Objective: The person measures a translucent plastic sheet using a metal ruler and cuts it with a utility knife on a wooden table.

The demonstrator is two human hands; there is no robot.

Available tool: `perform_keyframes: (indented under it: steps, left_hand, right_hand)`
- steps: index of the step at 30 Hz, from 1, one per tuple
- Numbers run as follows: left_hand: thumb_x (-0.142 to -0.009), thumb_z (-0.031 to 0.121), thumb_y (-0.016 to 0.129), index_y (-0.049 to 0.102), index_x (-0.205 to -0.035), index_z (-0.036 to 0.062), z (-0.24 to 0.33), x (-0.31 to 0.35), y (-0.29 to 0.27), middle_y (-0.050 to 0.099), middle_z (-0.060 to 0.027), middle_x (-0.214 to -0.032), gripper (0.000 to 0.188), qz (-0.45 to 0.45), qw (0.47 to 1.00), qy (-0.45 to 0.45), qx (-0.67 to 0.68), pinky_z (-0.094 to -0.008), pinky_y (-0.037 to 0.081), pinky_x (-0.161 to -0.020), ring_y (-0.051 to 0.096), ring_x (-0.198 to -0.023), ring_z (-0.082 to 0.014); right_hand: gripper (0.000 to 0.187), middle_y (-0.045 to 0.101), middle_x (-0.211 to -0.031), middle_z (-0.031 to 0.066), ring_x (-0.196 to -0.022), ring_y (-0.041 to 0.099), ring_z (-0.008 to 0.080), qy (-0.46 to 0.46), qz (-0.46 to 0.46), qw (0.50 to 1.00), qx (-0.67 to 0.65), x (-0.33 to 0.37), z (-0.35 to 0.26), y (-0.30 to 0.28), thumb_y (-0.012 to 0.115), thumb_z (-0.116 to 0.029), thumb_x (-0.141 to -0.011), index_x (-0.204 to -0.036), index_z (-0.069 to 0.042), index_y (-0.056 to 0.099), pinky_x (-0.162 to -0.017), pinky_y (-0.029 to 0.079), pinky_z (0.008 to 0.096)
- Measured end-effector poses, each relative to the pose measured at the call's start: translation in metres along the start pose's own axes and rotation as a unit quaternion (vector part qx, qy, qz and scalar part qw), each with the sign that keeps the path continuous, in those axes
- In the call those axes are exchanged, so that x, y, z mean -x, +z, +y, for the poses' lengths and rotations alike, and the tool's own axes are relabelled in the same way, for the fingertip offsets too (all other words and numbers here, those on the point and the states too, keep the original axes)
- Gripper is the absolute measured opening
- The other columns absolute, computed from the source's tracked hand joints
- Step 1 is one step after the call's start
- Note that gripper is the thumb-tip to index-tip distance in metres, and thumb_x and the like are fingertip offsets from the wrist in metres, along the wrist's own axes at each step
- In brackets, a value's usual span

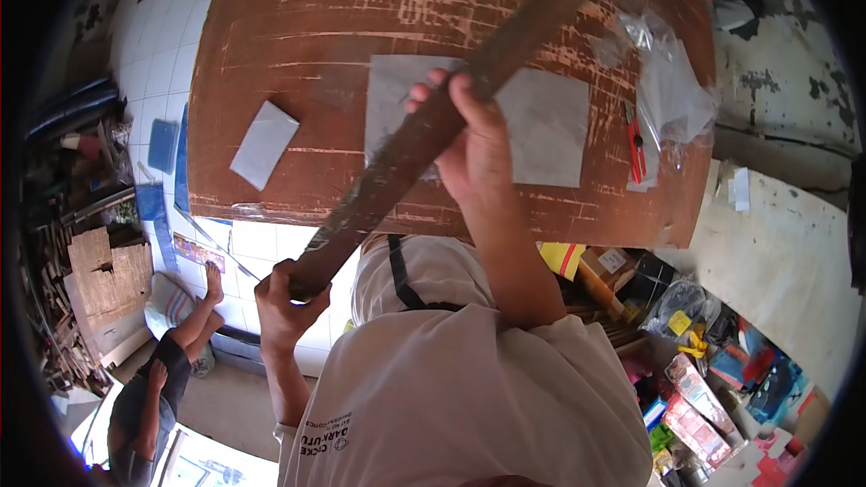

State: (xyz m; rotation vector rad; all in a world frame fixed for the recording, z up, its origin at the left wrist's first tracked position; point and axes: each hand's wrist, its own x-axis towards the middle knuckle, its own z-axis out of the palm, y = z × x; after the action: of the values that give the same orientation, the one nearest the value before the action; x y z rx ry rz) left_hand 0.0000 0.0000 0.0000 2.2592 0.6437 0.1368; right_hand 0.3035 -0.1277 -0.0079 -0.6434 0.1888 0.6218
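A long dark brown wooden plank slants across the view, from low on the left up to the far right, held above a worn brown table. My left hand grips its near end, just off the table's front edge. Around its middle, my right hand is wrapped, with the thumb on the near face. Beneath the plank lies a grey sheet, partly covered by it. A smaller grey piece rests to the left. The plank's far end is blurred.
Red-handled pliers and crumpled clear plastic lie at the table's right side. Assorted packages crowd the lower right, beside a pale board. Another person sits at the lower left. Scrap wood is piled at the left.
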Motion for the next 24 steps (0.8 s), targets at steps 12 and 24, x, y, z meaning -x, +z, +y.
perform_keyframes:
  steps: [12,24]
  left_hand:
    - [-0.069,0.024,0.091,0.068,-0.095,0.0073,0.132,0.009,0.168,0.069,-0.0054,-0.079,0.038,-0.097,0.945,0.311,0.012,-0.0373,0.053,-0.065,0.066,-0.066,-0.0248]
    - [-0.084,0.01,0.075,0.071,-0.099,0.0071,0.115,-0.031,0.216,0.07,-0.0086,-0.095,0.016,0.14,0.967,0.181,-0.114,-0.0411,0.05,-0.081,0.067,-0.089,-0.0277]
  right_hand:
    - [0.034,0.052,-0.077,-0.0021,-0.055,0.048,0.0064,-0.357,0.373,0.841,0.159,0.136,-0.233,-0.173,0.077,-0.016,-0.087,-0.115,-0.007,0.059,-0.043,0.036,0.0217]
    - [0.052,0.055,-0.08,-0.0021,-0.059,0.047,0.005,-0.273,0.365,0.746,0.487,0.252,-0.323,-0.29,0.072,-0.01,-0.085,-0.134,0.002,0.059,-0.051,0.038,0.0208]
